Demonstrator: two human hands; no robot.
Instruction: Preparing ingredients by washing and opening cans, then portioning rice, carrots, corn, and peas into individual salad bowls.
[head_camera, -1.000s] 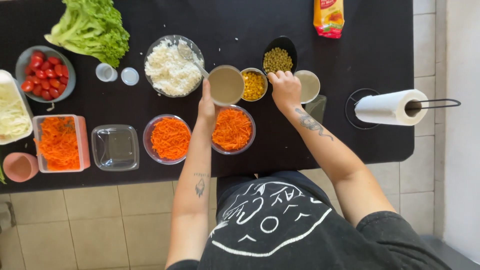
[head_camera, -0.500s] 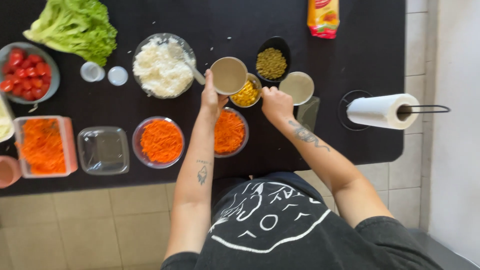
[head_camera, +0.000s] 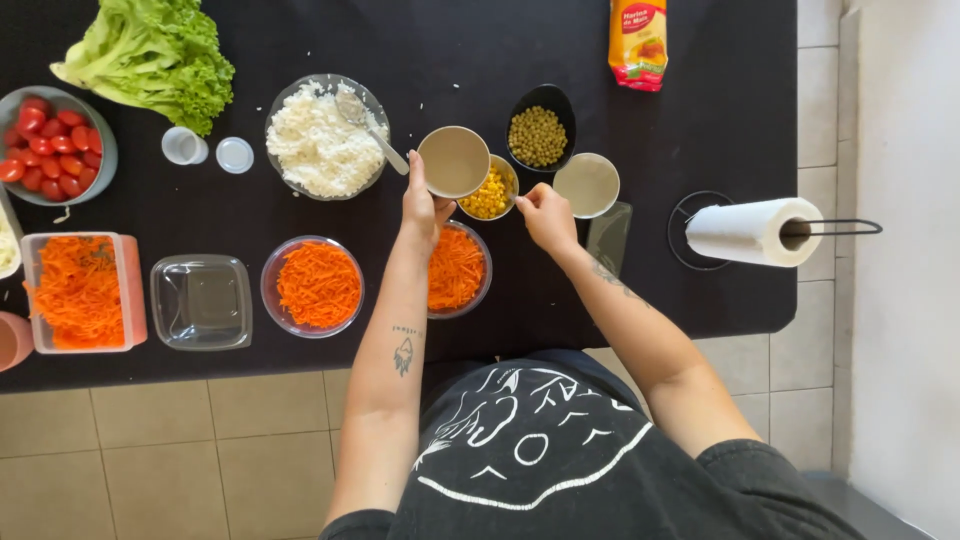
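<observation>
Small round beige cup (head_camera: 454, 161), tilted up on edge, open mouth facing the camera, apparently empty. Just right and partly beneath it: small bowl of yellow corn kernels (head_camera: 490, 193), upright on black tabletop.

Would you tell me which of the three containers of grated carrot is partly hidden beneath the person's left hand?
The round bowl of carrot nearest the person, under the left hand. The other round bowl and the rectangular tub sit uncovered further left.

1. Only one view here, a head cam looking pretty much straight down on the black countertop (head_camera: 700, 100).
2. It sits fairly high, catching the person's torso, both forearms and the pale tiled floor (head_camera: 150, 450) beneath.
</observation>
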